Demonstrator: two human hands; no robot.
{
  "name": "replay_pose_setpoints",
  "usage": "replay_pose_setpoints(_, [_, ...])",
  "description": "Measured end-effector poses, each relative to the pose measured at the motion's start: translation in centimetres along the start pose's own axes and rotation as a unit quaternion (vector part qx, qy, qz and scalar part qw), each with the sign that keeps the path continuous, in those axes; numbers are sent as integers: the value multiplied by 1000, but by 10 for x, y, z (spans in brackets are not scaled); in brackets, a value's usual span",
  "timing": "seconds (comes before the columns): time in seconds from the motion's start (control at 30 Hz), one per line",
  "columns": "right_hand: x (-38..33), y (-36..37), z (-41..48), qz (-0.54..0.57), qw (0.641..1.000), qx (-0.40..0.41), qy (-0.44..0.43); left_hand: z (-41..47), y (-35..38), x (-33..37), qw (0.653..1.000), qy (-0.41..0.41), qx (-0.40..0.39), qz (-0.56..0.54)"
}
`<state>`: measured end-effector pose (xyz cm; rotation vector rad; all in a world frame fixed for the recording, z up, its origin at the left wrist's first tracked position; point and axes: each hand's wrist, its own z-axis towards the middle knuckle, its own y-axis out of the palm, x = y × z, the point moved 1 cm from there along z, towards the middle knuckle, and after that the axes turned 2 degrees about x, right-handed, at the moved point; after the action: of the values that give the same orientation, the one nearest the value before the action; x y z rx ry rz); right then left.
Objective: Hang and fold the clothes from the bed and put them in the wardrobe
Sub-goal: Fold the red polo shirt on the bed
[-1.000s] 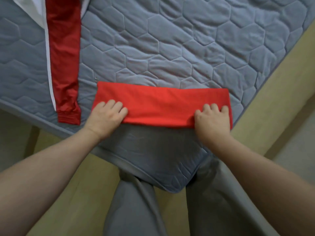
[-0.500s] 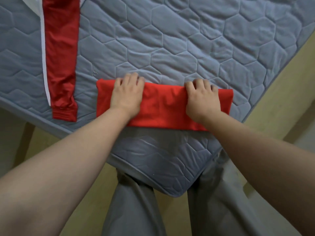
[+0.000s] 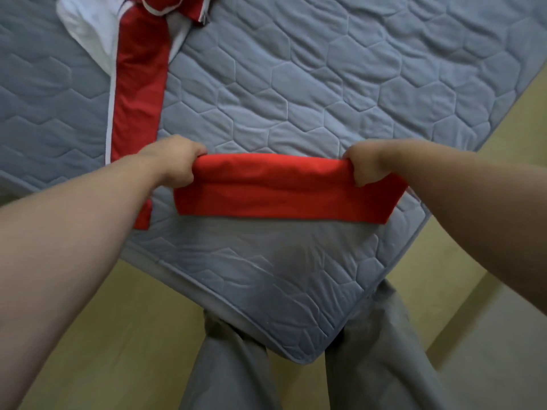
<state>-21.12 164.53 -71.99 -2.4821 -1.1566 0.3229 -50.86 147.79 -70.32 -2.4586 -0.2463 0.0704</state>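
A bright red garment (image 3: 284,193), folded into a long narrow band, lies across the near corner of the grey quilted mattress (image 3: 325,93). My left hand (image 3: 174,161) grips its far left end, fingers curled round the fabric. My right hand (image 3: 370,164) grips the far right end the same way. The far edge of the band is lifted off the mattress between both hands, while the near edge still lies on the bed.
A red and white jacket (image 3: 139,84) lies stretched out on the mattress to the left, its sleeve running under my left forearm. The mattress corner points at my grey-trousered legs (image 3: 231,374). Pale wooden floor (image 3: 118,321) surrounds the bed.
My hands went from pressing flat on the red garment to its two far ends, where they now grip and lift the far edge.
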Motion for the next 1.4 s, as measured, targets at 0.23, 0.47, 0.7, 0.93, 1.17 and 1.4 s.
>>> replay_pose_setpoints(0.23, [25,-63,-35,15,942,335,13,-49,-12,-20,939,9,342,38])
replay_pose_setpoints(0.47, [11,23,0,-88,916,392,-5,-32,82,11,958,24,270,89])
replay_pose_setpoints(0.7, [6,53,28,169,934,306,69,-11,73,83,976,-197,92,9])
replay_pose_setpoints(0.93, [37,40,51,495,762,297,293,25,38,134,970,-117,206,-49])
replay_pose_setpoints(1.17, [63,58,59,691,678,150,200,54,34,159,963,-195,177,-53])
replay_pose_setpoints(1.4, [68,63,52,723,659,168,122,73,28,148,975,-151,126,-103])
